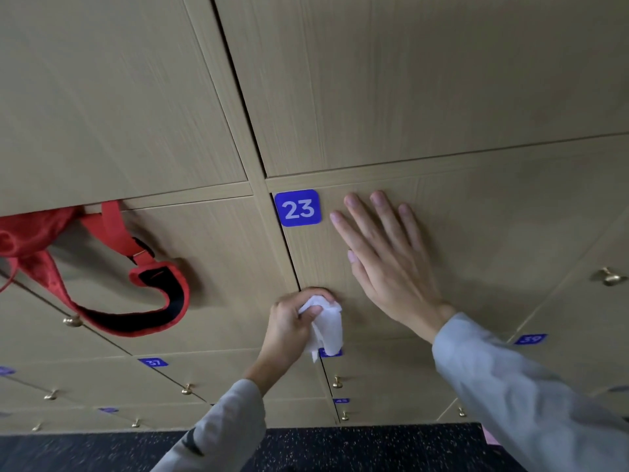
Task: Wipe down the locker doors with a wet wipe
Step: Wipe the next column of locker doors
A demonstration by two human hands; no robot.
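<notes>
Gripping a crumpled white wipe (325, 323), the left hand (292, 327) is pressing it to wood-grain door 23 (476, 240); right hand (384, 257) is lying flat, fingers spread.

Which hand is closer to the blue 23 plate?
Right. The right hand lies flat beside the 23 plate, fingertips just right of it; the left hand, gripping the wipe, is well below.

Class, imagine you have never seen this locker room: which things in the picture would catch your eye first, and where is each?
First the red bag, hanging out of a locker at the left, its strap looping down over the door below. Next the blue 23 plate at the centre, with the right hand pressed flat on that door beside it. Just below, the left hand grips a white wipe at the door's left edge.
</notes>
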